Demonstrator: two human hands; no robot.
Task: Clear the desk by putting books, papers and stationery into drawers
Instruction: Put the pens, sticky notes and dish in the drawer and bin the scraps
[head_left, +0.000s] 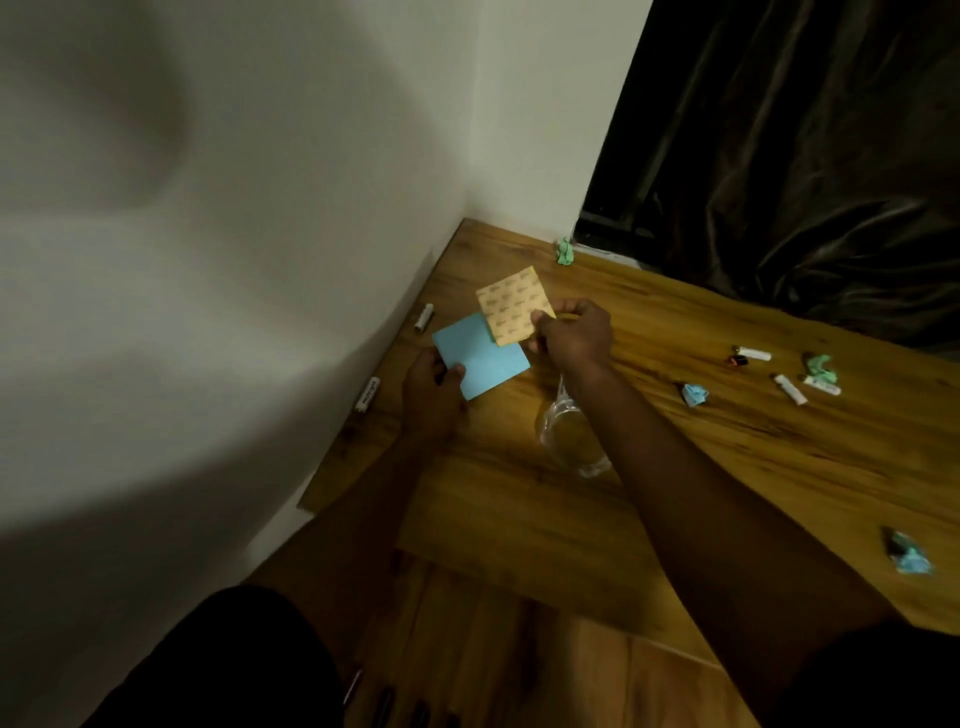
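our left hand pinches the blue pad; our right hand grips the yellow pad just above it — we judge we're gathering stationery. crumpled papers and batteries lie well right of the right hand. next, we'd need a drawer — none in view.

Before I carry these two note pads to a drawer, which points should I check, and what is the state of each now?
1. The left hand grips the blue pad: ok.
2. The right hand pinches the yellow pad: ok.
3. The pads are apart: cannot tell; the yellow pad overlaps the blue pad in this view.
4. A drawer is open: cannot tell, none clearly in view.
5. The desk is cleared: not ok; a battery, crumpled paper and a plastic wrapper lie on it.
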